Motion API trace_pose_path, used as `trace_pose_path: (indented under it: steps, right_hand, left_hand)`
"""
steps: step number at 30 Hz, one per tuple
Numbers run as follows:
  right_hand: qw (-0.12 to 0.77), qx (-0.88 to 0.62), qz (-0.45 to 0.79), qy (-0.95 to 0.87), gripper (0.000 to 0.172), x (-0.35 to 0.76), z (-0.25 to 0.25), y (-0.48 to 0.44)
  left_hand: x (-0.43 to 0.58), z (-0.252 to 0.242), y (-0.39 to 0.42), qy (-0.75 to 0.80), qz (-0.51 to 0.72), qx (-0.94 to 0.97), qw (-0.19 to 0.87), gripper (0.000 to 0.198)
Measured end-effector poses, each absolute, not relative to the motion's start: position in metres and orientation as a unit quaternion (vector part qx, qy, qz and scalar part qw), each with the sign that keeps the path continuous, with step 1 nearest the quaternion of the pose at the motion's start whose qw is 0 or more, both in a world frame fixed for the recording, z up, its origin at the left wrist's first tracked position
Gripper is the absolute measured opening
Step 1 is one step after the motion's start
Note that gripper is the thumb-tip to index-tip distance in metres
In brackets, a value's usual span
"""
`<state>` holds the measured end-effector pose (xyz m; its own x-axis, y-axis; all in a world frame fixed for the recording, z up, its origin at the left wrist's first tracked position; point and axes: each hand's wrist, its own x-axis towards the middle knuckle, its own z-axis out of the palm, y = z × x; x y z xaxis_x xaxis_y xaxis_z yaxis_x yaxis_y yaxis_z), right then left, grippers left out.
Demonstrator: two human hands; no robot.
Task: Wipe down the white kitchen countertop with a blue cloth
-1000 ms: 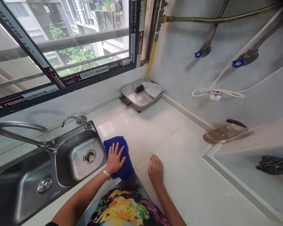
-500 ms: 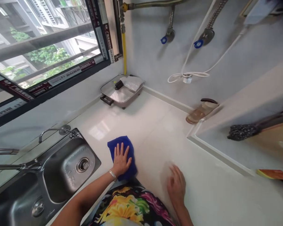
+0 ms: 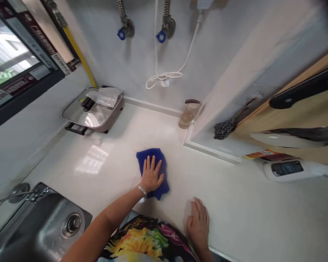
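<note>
My left hand (image 3: 151,175) lies flat with fingers spread on a blue cloth (image 3: 156,160), pressing it onto the white countertop (image 3: 112,160). A metal bracelet circles that wrist. My right hand (image 3: 198,222) rests palm down on the counter near its front edge, fingers stretched out, holding nothing. The cloth sits roughly mid-counter, well to the right of the steel sink (image 3: 43,227).
A lidded electric pan (image 3: 94,111) stands in the back left corner under the window. A glass jar (image 3: 188,112) is by the wall. To the right lie a black scrubber (image 3: 224,129), a white device with a screen (image 3: 287,169) and a knife (image 3: 297,136) on a wooden board.
My left hand has slid the blue cloth rightward, away from the sink toward the counter's middle. My right hand shifted right. The view swung right, off the window.
</note>
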<state>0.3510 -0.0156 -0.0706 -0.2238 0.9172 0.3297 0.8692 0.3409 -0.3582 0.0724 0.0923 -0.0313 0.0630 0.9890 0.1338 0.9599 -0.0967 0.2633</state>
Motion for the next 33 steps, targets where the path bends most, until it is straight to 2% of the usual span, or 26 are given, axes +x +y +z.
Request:
trace_pose_path:
  steps: [10,18,23,33]
  right_hand:
    - [0.234,-0.592,0.047,-0.770,0.068,0.348,-0.073,-0.012]
    - [0.249,-0.591,0.021,-0.767,0.065,0.347,-0.077,-0.007]
    - [0.248,-0.593,0.012,-0.766,0.064,0.345,-0.075,-0.006]
    - [0.252,-0.602,0.014,-0.758,0.063,0.343,-0.067,-0.005]
  left_hand:
    - [0.119,-0.042,0.180,0.601,0.177,0.776,0.073,0.072]
    - [0.130,-0.041,0.218,0.589,0.203,0.779,0.061,0.066]
    - [0.118,-0.038,0.192,0.562,0.185,0.804,0.059,0.064]
    - [0.063,-0.027,0.076,0.441,0.129,0.886,0.069,0.066]
